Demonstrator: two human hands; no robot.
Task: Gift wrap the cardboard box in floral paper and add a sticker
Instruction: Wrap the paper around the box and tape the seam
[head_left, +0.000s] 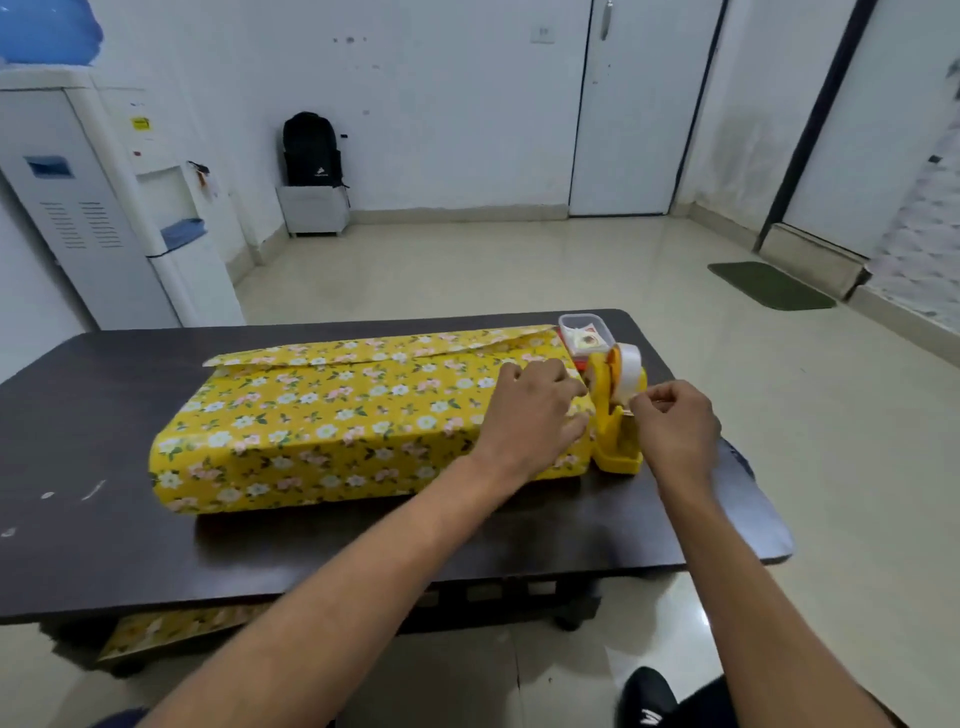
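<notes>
Right hand (675, 421): one, pinching the free end of the tape (627, 366) between thumb and fingertips at the front of the dispenser, with the other fingers curling in.
Left hand (535, 410): one, lying palm-down on the right end of the box, fingers bending over the edge and pressing the paper flat; it is not closing round anything.
Tape: one white roll, sitting upright in the dispenser.
Tape dispenser (618, 447): one, yellow, standing on the table just beside the right end of the box, between the two hands.
Cardboard box (332, 415): one, long and flat, lying across the middle of the table. Paper is covering it wherever it shows, so no bare cardboard is showing.
Floral paper (374, 351): one yellow sheet with white and pink flowers, wrapping the box, its far flap sticking out unsealed along the back edge.
Plastic container (584, 330): one, clear, sitting at the far right corner behind the dispenser, holding small paper pieces too small to make out.
Table (104, 519): one, dark, carrying everything above.
Paper offcut (171, 629): one floral strip, lying under the table's near edge.
Room: one water dispenser (104, 208) standing at the left, one black backpack (311, 150) sitting by the far wall, one green mat (771, 285) lying on the floor.
</notes>
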